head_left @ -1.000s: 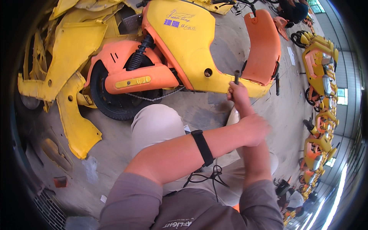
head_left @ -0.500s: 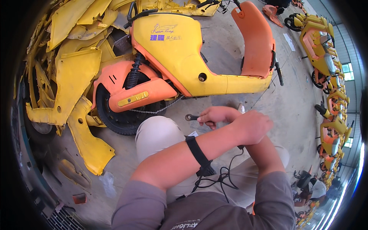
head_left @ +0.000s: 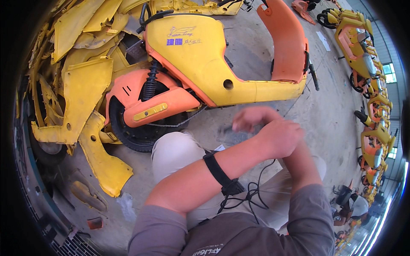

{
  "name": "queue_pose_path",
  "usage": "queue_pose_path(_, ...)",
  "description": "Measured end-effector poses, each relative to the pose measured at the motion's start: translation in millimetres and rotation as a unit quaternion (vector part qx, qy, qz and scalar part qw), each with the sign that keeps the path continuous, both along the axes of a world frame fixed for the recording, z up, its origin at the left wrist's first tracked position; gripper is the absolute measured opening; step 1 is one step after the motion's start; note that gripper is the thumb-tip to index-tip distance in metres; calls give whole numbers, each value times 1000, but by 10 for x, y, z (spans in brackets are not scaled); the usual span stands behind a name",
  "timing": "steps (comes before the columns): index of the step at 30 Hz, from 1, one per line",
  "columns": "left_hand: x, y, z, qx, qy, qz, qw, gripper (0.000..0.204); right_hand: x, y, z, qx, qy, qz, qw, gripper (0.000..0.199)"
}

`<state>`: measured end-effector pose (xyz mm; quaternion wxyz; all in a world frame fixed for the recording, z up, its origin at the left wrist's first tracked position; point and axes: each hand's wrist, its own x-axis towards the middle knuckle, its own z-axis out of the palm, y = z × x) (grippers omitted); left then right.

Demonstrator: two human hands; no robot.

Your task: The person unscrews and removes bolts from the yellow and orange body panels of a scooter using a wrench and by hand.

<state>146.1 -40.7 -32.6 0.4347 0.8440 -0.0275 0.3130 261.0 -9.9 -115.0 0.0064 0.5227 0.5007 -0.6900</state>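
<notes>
My arms cross over my lap. Reaching leftward, my right hand (head_left: 252,119) is smeared by motion, its fingers curled at a dark ring spanner (head_left: 230,135), itself only a blur above the floor. My left hand (head_left: 282,137) lies closed over my right wrist; its fingertips are hidden, so what it grips does not show. A black strap (head_left: 218,173) circles my left forearm, and a thin black cable (head_left: 252,196) loops across my lap. Just beyond my hands a yellow and orange electric scooter (head_left: 196,64) leans with its rear wheel (head_left: 132,132) near my left knee (head_left: 177,155).
Yellow body panels (head_left: 85,94) are heaped at the left, one curved panel (head_left: 104,158) reaching near my knee. Crumpled clear plastic (head_left: 126,207) lies on the floor. A row of similar scooters (head_left: 373,106) runs down the right. Another person (head_left: 352,209) is low at the lower right.
The spanner, sharp before, has swung down and blurred along with my right hand, which has risen slightly. My left hand stays at the right wrist. The whole view has shifted a little.
</notes>
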Motion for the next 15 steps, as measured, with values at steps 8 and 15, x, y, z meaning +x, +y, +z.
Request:
queue_pose_path(8,-78,107,18,-18,20,-2,1000,15,25,-148,134,152,-91,-528,831,34)
queue_pose_path(15,-121,164,173,-56,-40,10,998,15,143,-525,1111,131,-82,-587,795,33)
